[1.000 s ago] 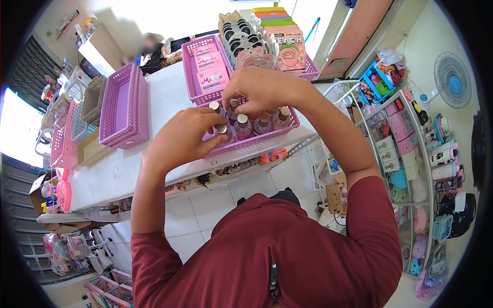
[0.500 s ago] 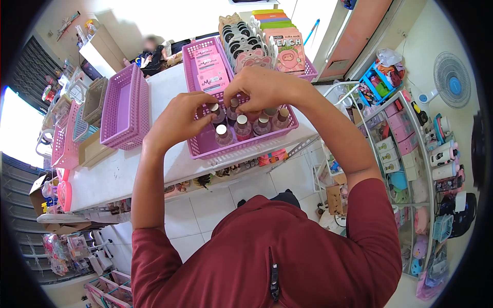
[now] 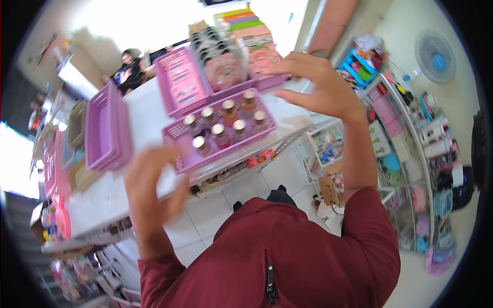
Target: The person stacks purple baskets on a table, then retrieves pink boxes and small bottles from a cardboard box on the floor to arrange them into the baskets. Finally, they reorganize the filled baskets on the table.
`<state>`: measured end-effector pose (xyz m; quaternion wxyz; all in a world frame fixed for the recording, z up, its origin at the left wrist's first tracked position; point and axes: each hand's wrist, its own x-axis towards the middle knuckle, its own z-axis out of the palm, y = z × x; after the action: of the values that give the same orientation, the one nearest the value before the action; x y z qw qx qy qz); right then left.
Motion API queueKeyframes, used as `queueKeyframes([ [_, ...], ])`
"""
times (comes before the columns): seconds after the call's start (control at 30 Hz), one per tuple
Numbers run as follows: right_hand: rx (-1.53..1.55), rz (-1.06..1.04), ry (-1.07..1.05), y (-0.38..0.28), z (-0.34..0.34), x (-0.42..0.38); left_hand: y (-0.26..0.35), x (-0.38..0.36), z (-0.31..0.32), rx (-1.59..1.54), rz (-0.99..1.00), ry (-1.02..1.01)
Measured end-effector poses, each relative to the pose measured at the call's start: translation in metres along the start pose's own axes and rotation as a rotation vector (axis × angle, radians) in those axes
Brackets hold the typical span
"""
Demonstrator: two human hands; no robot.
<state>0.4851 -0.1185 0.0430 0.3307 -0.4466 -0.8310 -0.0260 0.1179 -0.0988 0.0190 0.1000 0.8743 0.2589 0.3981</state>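
Several small clear bottles with light caps [image 3: 220, 134] stand upright in a low purple basket [image 3: 222, 155]. Some hold amber or reddish liquid. My left hand [image 3: 151, 187] is smeared by motion off the basket's near left corner; its thumb stands away from the fingers and nothing shows in it. To the right, my right hand [image 3: 323, 87] hovers above the table's far right side, thumb and fingers apart and empty. Behind the bottles, another purple basket [image 3: 192, 106] holds pink packets [image 3: 186, 82], panda-faced items [image 3: 213, 51] and colourful sheet-mask packs [image 3: 257, 46].
Stacked purple baskets [image 3: 107, 128] stand left on the white table [image 3: 146, 110], beside more bins. A person [image 3: 131, 71] sits beyond the table. At right are a shelf of goods [image 3: 405, 149], a wall fan [image 3: 435, 61] and a white wire rack [image 3: 328, 143].
Both hands have come off the bottles and moved apart, left hand toward me and left, right hand to the right. The view has shifted, and all the bottle caps are now uncovered.
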Motion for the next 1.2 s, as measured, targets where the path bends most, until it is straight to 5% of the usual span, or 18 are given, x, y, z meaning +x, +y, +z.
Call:
queueKeyframes([
  [0.03, -0.038, 0.045, 0.008, 0.009, -0.024, -0.031, 0.004, -0.02, 0.013, -0.349, 0.104, -0.123],
  [0.1, 0.159, 0.705, -0.028, 0.015, -0.061, -0.113, 0.011, -0.029, 0.074, -1.052, 0.314, -0.587],
  [0.17, 0.338, 0.921, 0.085, 0.046, -0.069, -0.214, 0.007, -0.089, 0.169, -1.295, -0.245, -0.957],
  [0.23, 0.294, 1.173, 0.095, 0.06, -0.069, -0.322, -0.006, -0.174, 0.269, -1.252, -0.895, -0.888],
  [0.27, 0.271, 1.243, 0.127, 0.051, -0.075, -0.363, -0.047, -0.254, 0.306, -1.269, -0.881, -0.971],
  [0.3, 0.436, 1.355, 0.201, 0.045, -0.082, -0.397, -0.073, -0.328, 0.35, -0.683, -0.877, -1.028],
  [0.37, 0.619, 1.475, 0.291, 0.042, -0.092, -0.457, -0.105, -0.385, 0.356, -0.517, -1.011, -1.406],
  [0.47, 0.561, 1.586, 0.311, 0.059, -0.077, -0.545, -0.12, -0.411, 0.338, -0.465, -0.992, -1.496],
  [0.67, 0.585, 1.513, -0.501, 0.148, 0.092, -0.756, -0.111, -0.418, 0.316, -0.323, -1.049, -1.594],
  [0.73, 0.493, 1.625, -0.726, 0.146, 0.125, -0.768, -0.05, -0.355, 0.353, -0.241, -1.388, -1.359],
  [0.9, 0.163, 1.853, -0.566, 0.136, 0.2, -0.82, 0.086, -0.239, 0.424, -0.461, -1.306, -1.132],
  [0.97, 0.006, 1.864, -0.489, 0.141, 0.206, -0.825, 0.102, -0.25, 0.427, -0.427, -1.284, -1.163],
  [1.07, 0.094, 1.854, -0.602, 0.151, 0.208, -0.832, 0.122, -0.267, 0.416, -0.295, -1.141, -1.254],
  [1.2, -0.082, 1.643, -0.775, 0.158, 0.203, -0.837, 0.13, -0.289, 0.396, -0.239, -1.182, -1.254],
])
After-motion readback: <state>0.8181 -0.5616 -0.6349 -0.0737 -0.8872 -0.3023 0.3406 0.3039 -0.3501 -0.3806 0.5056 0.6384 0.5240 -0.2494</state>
